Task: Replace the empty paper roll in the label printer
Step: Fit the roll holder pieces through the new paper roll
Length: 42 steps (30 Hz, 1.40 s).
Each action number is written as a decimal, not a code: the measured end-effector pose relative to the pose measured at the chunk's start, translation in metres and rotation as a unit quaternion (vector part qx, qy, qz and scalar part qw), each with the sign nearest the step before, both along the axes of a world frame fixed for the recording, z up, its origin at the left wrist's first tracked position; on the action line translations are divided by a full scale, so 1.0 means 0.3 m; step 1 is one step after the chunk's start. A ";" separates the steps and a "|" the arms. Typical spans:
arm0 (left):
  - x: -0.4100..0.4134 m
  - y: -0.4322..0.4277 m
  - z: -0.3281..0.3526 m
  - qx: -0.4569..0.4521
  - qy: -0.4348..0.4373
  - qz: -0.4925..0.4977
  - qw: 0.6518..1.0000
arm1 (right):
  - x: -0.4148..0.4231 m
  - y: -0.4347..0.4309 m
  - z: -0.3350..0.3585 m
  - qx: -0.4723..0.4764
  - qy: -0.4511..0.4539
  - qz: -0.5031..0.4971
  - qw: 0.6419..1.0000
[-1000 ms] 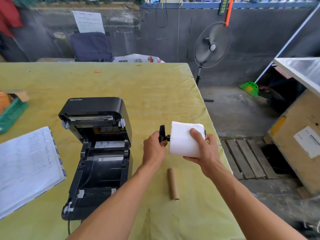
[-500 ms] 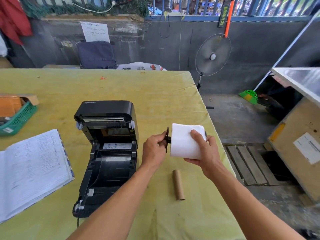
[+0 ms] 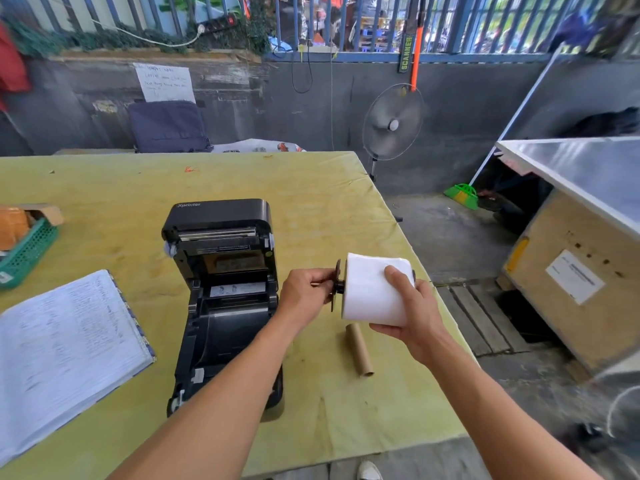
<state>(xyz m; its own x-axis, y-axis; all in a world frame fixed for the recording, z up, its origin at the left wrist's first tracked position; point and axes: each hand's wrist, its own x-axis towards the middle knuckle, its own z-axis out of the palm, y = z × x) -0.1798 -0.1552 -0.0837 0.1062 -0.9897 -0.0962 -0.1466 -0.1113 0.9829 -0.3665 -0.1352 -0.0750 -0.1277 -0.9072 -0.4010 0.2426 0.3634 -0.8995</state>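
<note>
Paper roll, white and full, held up off the surface, just right of the open label printer. Long axis running left to right, roughly level, a slight tilt possible. Right hand wrapped round the roll's right half from below and behind, fingers over the top, closed on it. Left hand pinched narrow on the black spindle flange at the roll's left end; flange standing upright, face-on to the roll's end and touching or very nearly so. A black nub showing at the far right end too, probably the spindle's other tip, too small to be sure.

Printer lid tipped back and up, bay open and looking bare, no roll seen inside. Bay lying left of and below the roll, near the left hand, nearer to it than to the right. Empty cardboard core lying flat on the surface below the roll, apart from it, long axis pointing toward and away from the body.

Judged step: seating the flange on the new roll, drop-in not yet done. Key relation for the coming move: roll axis already crosswise, likely matching the bay's width, so mostly a shift left and down with little turning. Risk: flange slipping off the end during the carry.

Open notebook and green basket further left, well clear.
</note>
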 end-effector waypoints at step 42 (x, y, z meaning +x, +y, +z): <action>-0.011 0.037 0.055 -0.028 0.112 -0.017 0.993 | -0.013 0.000 0.046 -0.019 -0.023 -0.006 1.000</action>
<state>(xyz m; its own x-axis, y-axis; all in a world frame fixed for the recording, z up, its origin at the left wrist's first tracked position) -0.1830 -0.1442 -0.0672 0.0547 -0.9968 -0.0585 0.0734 -0.0544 0.9958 -0.3704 -0.1351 -0.0613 -0.1199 -0.9201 -0.3728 0.2877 0.3272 -0.9001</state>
